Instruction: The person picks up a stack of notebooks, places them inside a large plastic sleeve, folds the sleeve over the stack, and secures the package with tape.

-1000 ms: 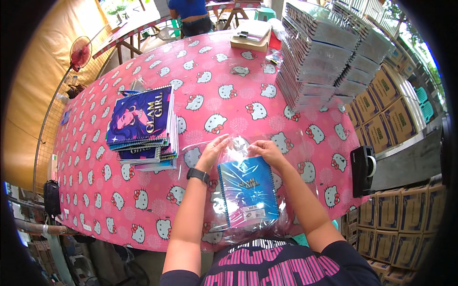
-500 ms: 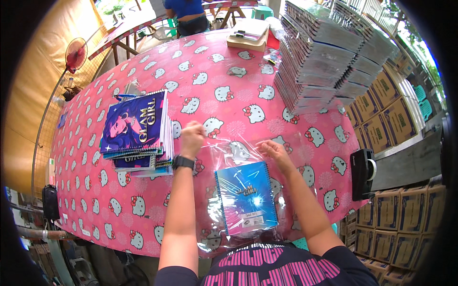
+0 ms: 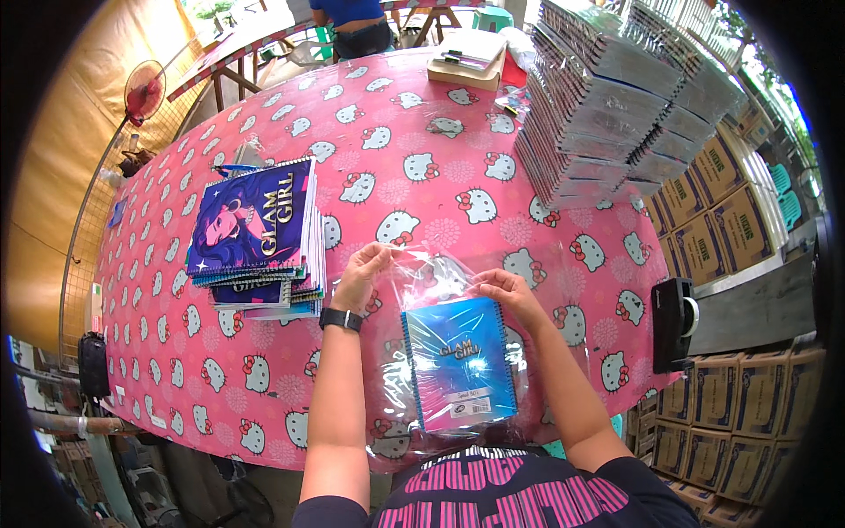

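Note:
A blue and pink spiral notebook [image 3: 460,365] lies inside a clear plastic bag [image 3: 431,275] at the table's near edge, in front of me. My left hand [image 3: 363,268] is closed, pinching the bag's far left edge beyond the notebook. On the other side, my right hand [image 3: 505,293] pinches the bag close to the notebook's upper right corner. Glare streaks the plastic over the cover. To the left of my left hand sits a pile of spiral notebooks [image 3: 251,220], the top one purple with a drawn figure.
Tall stacks of wrapped spiral notebooks [image 3: 616,106] stand at the back right. A black tape dispenser [image 3: 672,324] is at the right edge. A box with papers [image 3: 468,60] lies at the far side. Cartons [image 3: 735,405] are piled beyond the table; a person [image 3: 356,26] sits farther off.
My left hand has come down and nearer onto the bag's edge, its fist now a pinch. My right hand has shifted slightly nearer, still holding the plastic. The view has tilted a little.

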The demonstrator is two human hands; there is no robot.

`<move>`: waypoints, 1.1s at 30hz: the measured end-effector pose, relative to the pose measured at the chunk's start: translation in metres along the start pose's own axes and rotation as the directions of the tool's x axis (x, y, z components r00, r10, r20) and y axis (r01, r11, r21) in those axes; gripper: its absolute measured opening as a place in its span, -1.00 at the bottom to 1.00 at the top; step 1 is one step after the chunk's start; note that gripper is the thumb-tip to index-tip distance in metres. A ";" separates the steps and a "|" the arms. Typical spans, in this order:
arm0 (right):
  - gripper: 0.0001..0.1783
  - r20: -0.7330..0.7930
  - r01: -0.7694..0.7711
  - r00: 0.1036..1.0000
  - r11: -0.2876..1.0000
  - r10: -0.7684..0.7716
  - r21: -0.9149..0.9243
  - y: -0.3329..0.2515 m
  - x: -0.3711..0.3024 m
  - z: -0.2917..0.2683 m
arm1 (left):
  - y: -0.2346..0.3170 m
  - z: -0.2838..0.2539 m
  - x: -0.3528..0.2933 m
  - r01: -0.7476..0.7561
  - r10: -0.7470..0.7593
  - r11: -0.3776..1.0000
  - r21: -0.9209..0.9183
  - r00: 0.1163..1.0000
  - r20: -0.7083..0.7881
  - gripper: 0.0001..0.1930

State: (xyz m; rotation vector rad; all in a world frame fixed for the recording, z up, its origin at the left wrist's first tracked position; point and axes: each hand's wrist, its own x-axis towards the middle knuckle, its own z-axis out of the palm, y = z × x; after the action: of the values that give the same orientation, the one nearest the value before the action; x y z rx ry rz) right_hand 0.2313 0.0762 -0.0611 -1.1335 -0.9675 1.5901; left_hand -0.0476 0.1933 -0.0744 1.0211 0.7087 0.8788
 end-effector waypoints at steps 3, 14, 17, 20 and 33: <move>-0.68 -0.030 0.044 0.999 0.999 -0.044 0.001 0.011 0.000 0.000 | -0.002 0.002 0.008 -0.152 0.191 0.973 0.172 0.952 -0.238 -0.83; -0.66 -0.128 0.136 0.980 0.984 -0.151 -0.114 0.018 -0.007 0.012 | -0.042 0.058 -0.080 -0.039 0.163 0.925 0.377 0.939 -0.303 -0.28; -0.64 -0.097 0.104 0.987 0.966 -0.130 -0.236 0.010 -0.002 0.015 | -0.027 0.060 -0.080 0.165 -0.126 0.951 0.262 0.979 -0.158 -0.24; -0.63 -0.072 0.091 0.992 0.976 -0.107 -0.196 0.011 0.011 0.012 | -0.034 0.057 -0.070 -0.058 0.089 0.949 0.311 0.992 -0.086 -0.19; -0.41 -0.001 -0.146 0.986 0.851 0.168 -0.505 0.007 -0.121 -0.005 | -0.036 0.082 -0.209 0.350 -0.285 0.839 0.416 0.935 -0.212 0.07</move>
State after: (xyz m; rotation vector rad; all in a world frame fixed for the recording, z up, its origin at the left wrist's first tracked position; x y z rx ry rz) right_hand 0.2522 -0.0417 -0.0414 -1.5745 -1.4047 1.5331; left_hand -0.0694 -0.0327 -0.0578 1.2073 1.2070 0.5034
